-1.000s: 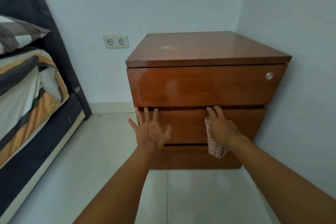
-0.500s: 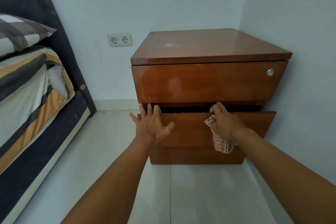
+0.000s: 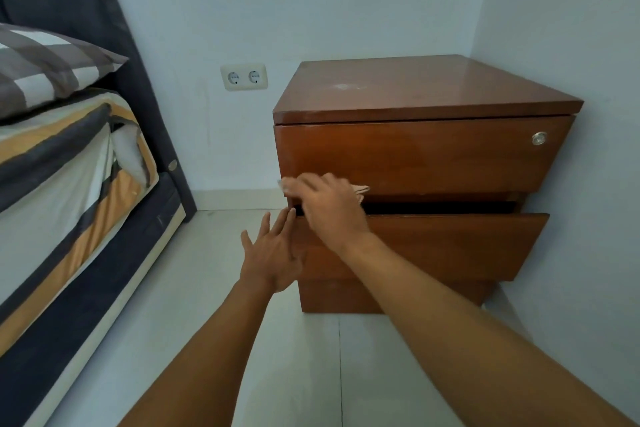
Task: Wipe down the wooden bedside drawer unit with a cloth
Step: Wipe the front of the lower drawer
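The wooden bedside drawer unit (image 3: 426, 94) stands in the room's corner, three drawers high. Its middle drawer (image 3: 450, 246) is pulled out a little, leaving a dark gap above it. My right hand (image 3: 329, 208) presses a pale cloth (image 3: 360, 190) against the lower left edge of the top drawer (image 3: 433, 156); only the cloth's ends show beside the hand. My left hand (image 3: 273, 253) lies flat with fingers spread against the left end of the middle drawer's front. A round metal lock (image 3: 539, 138) sits at the top drawer's right.
A bed (image 3: 69, 191) with striped bedding, a pillow (image 3: 45, 69) and a dark headboard (image 3: 114, 45) fills the left side. A double wall socket (image 3: 244, 77) is on the back wall. Pale floor tiles (image 3: 207, 322) lie between bed and unit. The right wall (image 3: 571, 45) touches the unit.
The middle drawer slid outward. My right hand with the cloth moved from the drawer's top edge at centre up and left onto the top drawer's lower left. My left hand stayed at the drawer's left end.
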